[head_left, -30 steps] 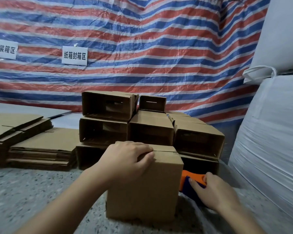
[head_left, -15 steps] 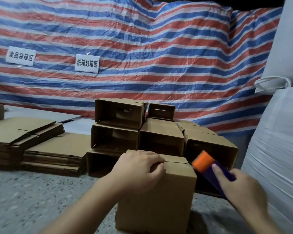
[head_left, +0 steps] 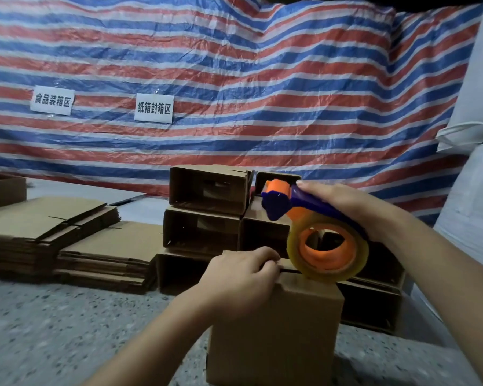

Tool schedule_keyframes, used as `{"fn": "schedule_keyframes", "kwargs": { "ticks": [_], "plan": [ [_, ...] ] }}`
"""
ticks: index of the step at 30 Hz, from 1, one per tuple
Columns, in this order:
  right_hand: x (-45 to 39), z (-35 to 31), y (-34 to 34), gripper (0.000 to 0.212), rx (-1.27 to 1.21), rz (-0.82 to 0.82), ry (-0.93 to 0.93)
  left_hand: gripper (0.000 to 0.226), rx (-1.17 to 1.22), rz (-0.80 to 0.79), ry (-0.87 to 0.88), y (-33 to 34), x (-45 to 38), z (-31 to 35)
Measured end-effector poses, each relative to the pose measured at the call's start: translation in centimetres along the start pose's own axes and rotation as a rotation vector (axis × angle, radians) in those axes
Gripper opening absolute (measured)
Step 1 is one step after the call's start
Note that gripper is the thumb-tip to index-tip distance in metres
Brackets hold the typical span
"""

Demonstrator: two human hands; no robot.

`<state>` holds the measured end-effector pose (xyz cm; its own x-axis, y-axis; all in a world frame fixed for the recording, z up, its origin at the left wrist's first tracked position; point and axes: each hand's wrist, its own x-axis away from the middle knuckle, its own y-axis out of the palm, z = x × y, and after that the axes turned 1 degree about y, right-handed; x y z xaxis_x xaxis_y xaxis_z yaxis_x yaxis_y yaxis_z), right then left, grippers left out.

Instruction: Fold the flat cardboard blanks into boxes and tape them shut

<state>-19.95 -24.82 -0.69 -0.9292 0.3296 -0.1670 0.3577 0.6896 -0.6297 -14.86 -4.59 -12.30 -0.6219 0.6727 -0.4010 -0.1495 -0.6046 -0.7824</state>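
On the speckled floor, head view:
Box being closed: a folded cardboard box stands upright in the near centre on the speckled floor, its top flaps folded down with a dark seam showing between them.
Left hand: the left hand lies on top of the box at its far left edge, fingers curled over the flaps and pressing them down beside the seam.
Right hand: the right hand is wrapped round the purple handle of the tape dispenser, fingers curled over it from above.
Tape dispenser: purple and orange, held above the box; its roll of clear tape hangs at the bottom, low over the right part of the box top; whether it touches the cardboard, I cannot tell.
Finished boxes: a stack of open-ended boxes lies on its side just behind the box, openings facing the camera.
Flat blanks: two piles of flat blanks sit to the left, well apart from the hands.
Backdrop: a red, white and blue striped tarp carries two white paper signs.
Right edge: white woven sacks are stacked there.
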Motion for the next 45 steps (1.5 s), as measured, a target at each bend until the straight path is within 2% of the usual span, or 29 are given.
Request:
{"fn": "schedule_keyframes", "kwargs": {
  "ticks": [2, 4, 5, 6, 7, 8, 10, 13, 17, 19, 23, 26, 31, 37, 39, 42, 45],
  "plan": [
    [-0.4, -0.4, 0.4, 0.073, 0.055, -0.044, -0.016, 0.041, 0.273, 0.036, -0.102, -0.5, -0.8, 0.3],
    [-0.8, -0.7, 0.7, 0.078, 0.105, -0.054, -0.024, 0.039, 0.715, 0.121, -0.305, -1.5, -2.0, 0.9],
    [-0.9, -0.8, 0.8, 0.076, 0.127, -0.057, -0.027, 0.042, 0.963, 0.157, -0.404, -2.2, -2.3, 1.0],
    [-1.1, -0.9, 0.9, 0.073, 0.144, -0.056, -0.029, 0.05, 1.12, 0.181, -0.426, -2.7, -2.3, 0.8],
    [-1.2, -1.0, 1.0, 0.069, 0.154, -0.05, -0.029, 0.059, 1.163, 0.194, -0.409, -3.0, -2.2, 0.6],
    [-1.3, -1.0, 1.1, 0.066, 0.159, -0.043, -0.025, 0.066, 1.166, 0.199, -0.395, -3.4, -2.0, 0.5],
    [-1.4, -1.1, 1.1, 0.063, 0.164, -0.03, -0.014, 0.065, 1.119, 0.188, -0.405, -3.9, -1.7, 0.5],
    [-1.3, -1.2, 1.1, 0.062, 0.157, -0.042, -0.005, 0.05, 1.024, 0.169, -0.438, -3.8, -1.7, 1.1],
    [-1.2, -1.2, 1.1, 0.064, 0.175, -0.023, -0.005, 0.03, 1.011, 0.175, -0.476, -3.8, -2.2, 1.9],
    [-1.2, -1.2, 1.0, 0.065, 0.179, -0.035, 0.001, 0.02, 1.004, 0.222, -0.489, -3.6, -2.2, 2.1],
    [-1.0, -1.7, 0.6, 0.066, 0.199, -0.087, 0.039, 0.023, 0.958, 0.323, -0.469, -3.0, -2.0, 1.6],
    [-1.0, -2.2, 0.5, 0.065, 0.268, -0.101, 0.056, 0.027, 1.06, 0.413, -0.526, -2.8, -2.4, 0.6],
    [-1.1, -2.4, 0.1, 0.071, 0.34, -0.134, 0.088, 0.026, 1.382, 0.566, -0.707, -2.7, -2.7, -0.9],
    [-2.0, -3.2, 1.0, 0.068, 0.444, -0.133, 0.117, 0.029, 1.698, 0.625, -0.654, -2.1, -2.0, -2.0],
    [-2.3, -3.2, 1.3, 0.065, 0.442, -0.139, 0.14, 0.028, 1.628, 0.595, -0.639, -2.1, -1.3, -2.9],
    [-2.6, -3.3, 1.9, 0.06, 0.432, -0.169, 0.146, 0.03, 1.243, 0.5, -0.656, -1.6, -0.4, -4.6],
    [-2.8, -3.8, 2.7, 0.049, 0.483, -0.187, 0.126, 0.029, 1.061, 0.46, -0.657, -0.9, 0.4, -5.9]
  ]
}}
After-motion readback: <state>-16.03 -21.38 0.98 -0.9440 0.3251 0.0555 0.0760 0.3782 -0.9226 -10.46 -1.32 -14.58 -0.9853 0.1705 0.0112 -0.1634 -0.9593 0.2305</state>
